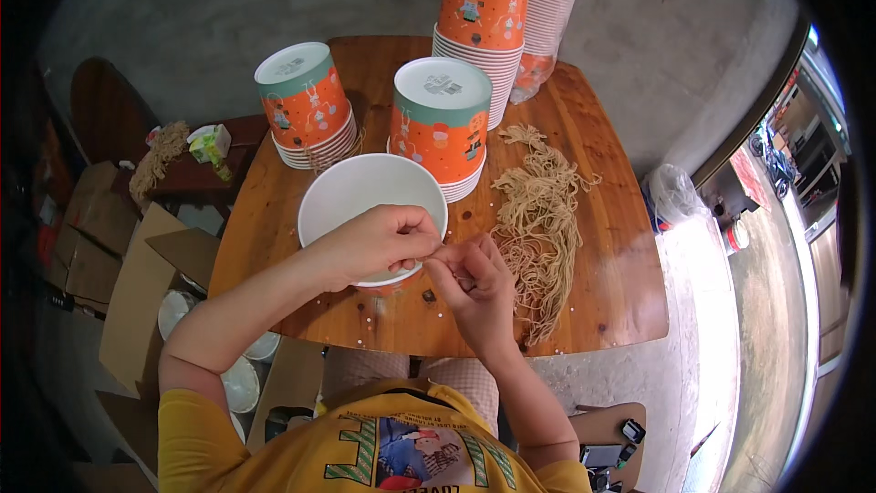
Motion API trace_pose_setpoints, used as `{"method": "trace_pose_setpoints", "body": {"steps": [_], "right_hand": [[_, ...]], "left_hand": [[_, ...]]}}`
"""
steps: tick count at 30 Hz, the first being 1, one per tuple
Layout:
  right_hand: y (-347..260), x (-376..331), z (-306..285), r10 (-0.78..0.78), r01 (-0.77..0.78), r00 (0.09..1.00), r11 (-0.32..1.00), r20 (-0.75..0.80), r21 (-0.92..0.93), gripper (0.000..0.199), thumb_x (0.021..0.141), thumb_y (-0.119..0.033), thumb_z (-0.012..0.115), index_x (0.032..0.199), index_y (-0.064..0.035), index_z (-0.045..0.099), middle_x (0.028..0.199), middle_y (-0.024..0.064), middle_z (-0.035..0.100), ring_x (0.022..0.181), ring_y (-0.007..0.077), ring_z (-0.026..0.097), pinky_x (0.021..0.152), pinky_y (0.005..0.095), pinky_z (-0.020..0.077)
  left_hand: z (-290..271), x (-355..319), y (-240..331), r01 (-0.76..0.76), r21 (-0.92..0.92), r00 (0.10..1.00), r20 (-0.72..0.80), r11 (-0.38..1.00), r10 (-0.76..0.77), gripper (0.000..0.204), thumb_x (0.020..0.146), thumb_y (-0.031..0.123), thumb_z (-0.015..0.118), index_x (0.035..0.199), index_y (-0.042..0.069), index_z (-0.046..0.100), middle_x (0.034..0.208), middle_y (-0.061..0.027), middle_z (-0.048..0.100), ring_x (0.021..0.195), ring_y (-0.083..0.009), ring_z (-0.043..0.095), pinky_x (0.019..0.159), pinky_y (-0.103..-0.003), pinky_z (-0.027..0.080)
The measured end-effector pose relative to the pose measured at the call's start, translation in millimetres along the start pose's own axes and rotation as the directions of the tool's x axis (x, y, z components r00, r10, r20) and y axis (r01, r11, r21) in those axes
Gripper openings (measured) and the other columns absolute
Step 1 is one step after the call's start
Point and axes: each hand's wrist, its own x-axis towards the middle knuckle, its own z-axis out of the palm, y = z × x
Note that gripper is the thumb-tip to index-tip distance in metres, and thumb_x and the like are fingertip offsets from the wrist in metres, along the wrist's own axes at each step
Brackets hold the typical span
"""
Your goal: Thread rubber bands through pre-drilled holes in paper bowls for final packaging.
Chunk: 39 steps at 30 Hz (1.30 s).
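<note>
**Paper bowl held at the near edge of a wooden surface**

Paper bowl (365, 192), white inside and orange on the outside, stands upright and open at the near side of a rounded wooden surface (611, 246). Its inside looks bare. The rim nearest the person is covered by the left hand (379, 242), which reaches in from the lower left with the forearm lying across the surface's edge. That hand is curled, its fingers (422, 236) bent over the bowl's near rim and pinched together at the tips.

The right hand (476, 285) comes up from below, wrist bent, and meets the left one just beside the bowl. Its fingers (461, 260) are closed in a pinch against the left fingertips. Whatever thin thing is held between the two hands is too small to make out.

Just right of the right hand lies a loose heap of tan rubber bands (538, 219), spread in a long tangle across the wood. Behind the bowl stand three stacks of the same orange bowls, turned upside down: one at back left (306, 105), one in the middle (440, 123) touching the open bowl's far rim, and a taller one at back right (482, 23). A column of white cups in clear wrap (547, 0) leans behind that. Small pale specks dot the wood near the front edge. Flattened cardboard (137, 283) lies on the floor to the left.
</note>
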Motion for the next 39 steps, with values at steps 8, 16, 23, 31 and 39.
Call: {"method": "trace_pose_setpoints", "body": {"steps": [8,16,23,31,39], "right_hand": [[2,-3,1,-0.053,0.05,0.998,0.994,-0.022,-0.099,0.013,0.082,-0.006,0.074,0.094,-0.0042,0.07,0.075,0.0066,0.051,0.064,0.0169,0.054,0.058,0.0296,0.0463],[-1,-7,-1,-0.228,0.209,0.973,0.924,-0.025,-0.32,0.021,0.078,-0.007,0.076,0.099,-0.0078,0.072,0.075,0.0062,0.052,0.061,0.0185,0.057,0.053,0.0323,0.0483],[0,-7,-5,-0.316,0.311,0.947,0.842,0.066,-0.44,0.029,0.079,-0.009,0.074,0.107,-0.0116,0.07,0.077,0.005,0.054,0.062,0.0202,0.06,0.053,0.0318,0.0507],[-2,-8,-9,-0.382,0.391,0.915,0.756,0.131,-0.525,0.036,0.078,-0.005,0.072,0.113,-0.0123,0.068,0.073,0.0055,0.055,0.062,0.0223,0.059,0.053,0.0324,0.0498],[10,-7,-14,0.304,-0.314,0.949,0.865,0.089,0.392,0.017,0.094,-0.007,0.054,0.111,-0.0025,0.056,0.084,0.0095,0.059,0.067,0.0188,0.058,0.062,0.027,0.0501]], "left_hand": [[-1,-8,1,0.029,-0.198,1.0,0.013,0.98,-0.027,0.018,0.094,0.011,0.059,0.109,0.002,0.061,0.091,-0.0002,0.058,0.074,-0.0059,0.052,0.066,-0.019,0.044],[-1,-9,-1,0.013,-0.201,1.0,0.013,0.979,-0.01,0.017,0.091,0.007,0.058,0.108,0.003,0.059,0.099,-0.002,0.057,0.08,-0.0071,0.054,0.07,-0.02,0.045],[1,-7,-5,0.036,-0.259,0.999,-0.021,0.965,-0.043,0.016,0.089,0.003,0.056,0.105,0.003,0.059,0.098,-0.0026,0.057,0.078,-0.0074,0.055,0.066,-0.022,0.046],[2,-7,-4,0.049,-0.236,0.998,-0.017,0.97,-0.055,0.015,0.09,0.0,0.056,0.103,0.006,0.057,0.102,-0.0008,0.057,0.094,-0.0084,0.056,0.083,-0.025,0.047],[10,-7,1,-0.108,0.085,0.993,-0.042,0.99,0.112,0.018,0.091,0.0,0.054,0.108,0.004,0.058,0.098,0.0,0.059,0.093,-0.0072,0.056,0.085,-0.024,0.046]]}}
